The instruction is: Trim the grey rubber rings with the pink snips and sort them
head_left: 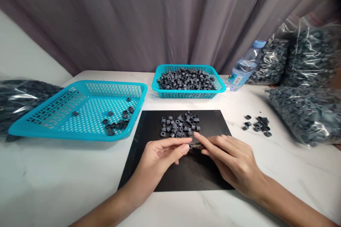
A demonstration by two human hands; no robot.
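Note:
My left hand (pixel 163 150) pinches a small grey cylindrical piece (pixel 189 146) between thumb and fingertips, mostly hidden by them. From the right, my right hand (pixel 234 154) closes around a slim tool with a metallic tip (pixel 196 145), its tip meeting the piece. Most of the tool is covered by my fingers, so its exact kind is unclear. Both hands are over a black mat (pixel 183 179). Just beyond the fingertips, a pile of small grey hollow cylinders (pixel 179 126) lies on the mat.
A large turquoise basket (pixel 80 135) at left holds several grey pieces. Behind the mat, a smaller turquoise basket (pixel 188 95) is heaped with them. A water bottle (pixel 243 67), loose pieces (pixel 262 124) and filled clear bags (pixel 301 113) are at right; another bag (pixel 23 95) is at far left.

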